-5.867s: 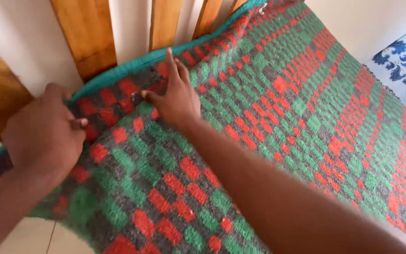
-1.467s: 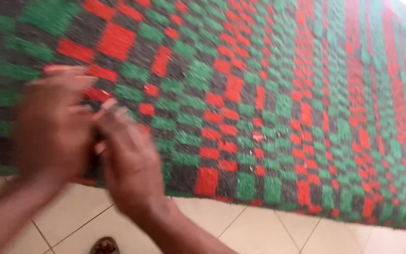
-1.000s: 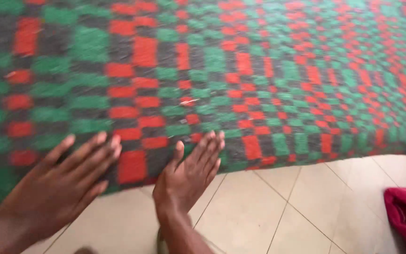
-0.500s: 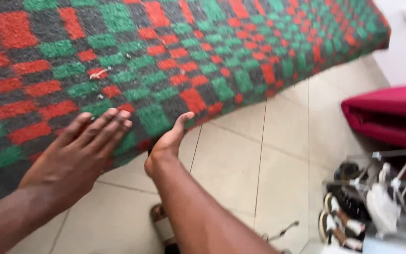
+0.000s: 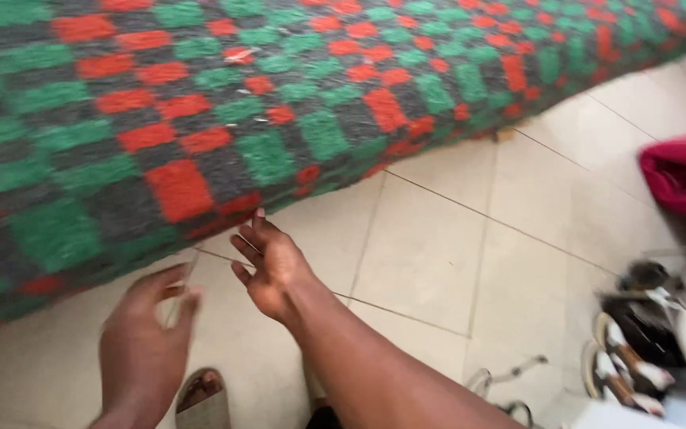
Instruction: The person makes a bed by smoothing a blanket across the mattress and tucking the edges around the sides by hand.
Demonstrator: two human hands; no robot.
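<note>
Hanging down over the bed's side, the checked blanket [image 5: 200, 103] in red, green and grey fills the upper part of the view, its lower edge ending just above the pale tiled floor [image 5: 454, 262]. Both hands sit below that edge, in front of the tiles. The right hand [image 5: 267, 266] is open, palm turned up, its fingertips reaching just under the blanket's hem; whether they touch the cloth is hard to tell. The left hand [image 5: 144, 349] is lower and to the left, blurred, fingers loosely spread and its grip empty, apart from the blanket. A sandalled foot [image 5: 200, 401] shows on the floor between the two forearms. Off to the right lies a dark red folded cloth [image 5: 684, 179] on the floor, well apart from the hands. Below it, at the right edge, stands a metal rack of shoes [image 5: 653, 326], with a pair of light sandals [image 5: 510, 389] near it.
</note>
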